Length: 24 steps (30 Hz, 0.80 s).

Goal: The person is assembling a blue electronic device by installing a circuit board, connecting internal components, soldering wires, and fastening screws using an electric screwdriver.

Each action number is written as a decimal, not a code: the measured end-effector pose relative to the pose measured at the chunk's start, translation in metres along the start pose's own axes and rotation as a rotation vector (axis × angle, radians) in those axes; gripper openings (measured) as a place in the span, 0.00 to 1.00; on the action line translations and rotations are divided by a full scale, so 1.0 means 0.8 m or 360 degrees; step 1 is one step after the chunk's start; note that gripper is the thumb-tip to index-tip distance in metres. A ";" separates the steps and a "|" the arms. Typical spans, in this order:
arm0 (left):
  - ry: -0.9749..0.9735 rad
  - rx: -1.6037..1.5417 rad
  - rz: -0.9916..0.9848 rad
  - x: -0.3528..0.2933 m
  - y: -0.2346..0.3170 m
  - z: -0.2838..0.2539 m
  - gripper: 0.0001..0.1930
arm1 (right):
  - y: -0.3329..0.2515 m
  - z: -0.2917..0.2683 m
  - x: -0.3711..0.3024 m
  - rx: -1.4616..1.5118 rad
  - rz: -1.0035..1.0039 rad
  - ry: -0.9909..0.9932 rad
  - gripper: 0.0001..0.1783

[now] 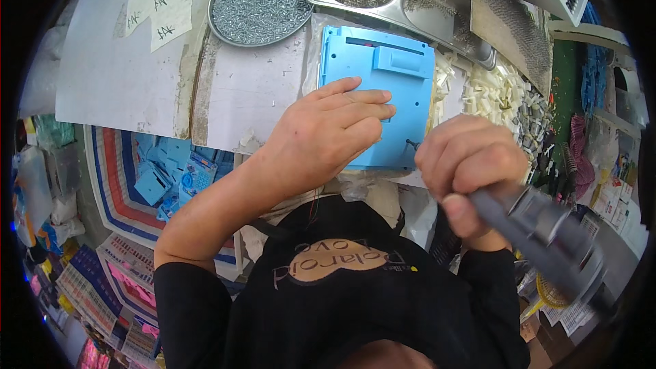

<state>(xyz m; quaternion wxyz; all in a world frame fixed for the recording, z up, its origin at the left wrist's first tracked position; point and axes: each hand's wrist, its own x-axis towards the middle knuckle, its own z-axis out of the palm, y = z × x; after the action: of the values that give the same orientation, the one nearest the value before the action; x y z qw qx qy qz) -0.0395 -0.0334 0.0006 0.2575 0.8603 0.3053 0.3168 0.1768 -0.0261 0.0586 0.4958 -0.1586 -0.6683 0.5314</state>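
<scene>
A light-blue plastic housing (403,96) with screw holes and a raised block lies on the white worktable. Across its left and middle part rests my left hand (335,123), fingers stretched out and pressing on the surface. My right hand (471,164) is wrapped round a dark power screwdriver (540,222), whose body slants down to the right and is partly blurred. The screwdriver's bit (412,143) points at the lower right corner of the housing. Whether it sits in a screw hole there, I cannot tell.
Beyond the housing stand a round metal dish of silvery screws (260,1) and a compartmented steel tray (410,7) with brownish small parts. Cream plastic pieces (502,96) are heaped on the right. Blue housings fill a striped bag (109,164) at lower left.
</scene>
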 end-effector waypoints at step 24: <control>-0.0021 -0.0109 -0.0103 0.002 0.002 -0.002 0.09 | 0.054 -0.071 0.078 -0.0104 0.0028 0.0196 0.10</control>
<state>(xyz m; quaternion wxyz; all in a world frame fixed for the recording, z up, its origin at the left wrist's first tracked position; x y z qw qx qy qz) -0.0391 -0.0329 0.0034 0.2989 0.8428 0.3201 0.3129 0.1817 0.0679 0.0485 0.5258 -0.2130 -0.6520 0.5030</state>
